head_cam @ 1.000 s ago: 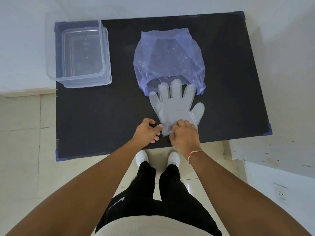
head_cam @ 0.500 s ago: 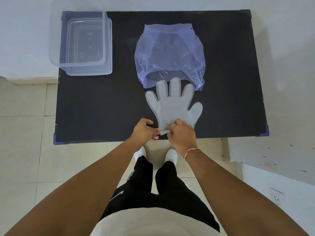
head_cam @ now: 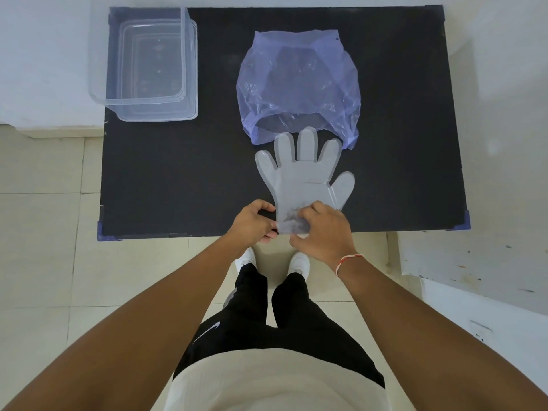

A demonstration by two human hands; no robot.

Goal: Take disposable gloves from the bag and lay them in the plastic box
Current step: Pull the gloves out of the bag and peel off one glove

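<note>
A clear disposable glove (head_cam: 302, 178) lies flat on the black table (head_cam: 178, 173), fingers pointing away from me, fingertips just reaching the open mouth of the purple plastic bag (head_cam: 299, 84). My left hand (head_cam: 252, 222) pinches the glove's cuff at its left corner near the table's front edge. My right hand (head_cam: 323, 229) grips the same cuff from the right, thumb under it, fingers crumpling the film. The clear plastic box (head_cam: 148, 63) stands at the table's far left corner, with nothing seen inside.
The table's front edge (head_cam: 267, 235) runs just under my hands. White walls stand beyond and to the left. A white ledge (head_cam: 474, 256) sits at the right. The floor is pale tile; my legs and white shoes are below.
Both hands have closed on the glove's cuff and drawn it slightly toward the table's front edge. The cuff is now crumpled between the fingers. The view has shifted a little.
</note>
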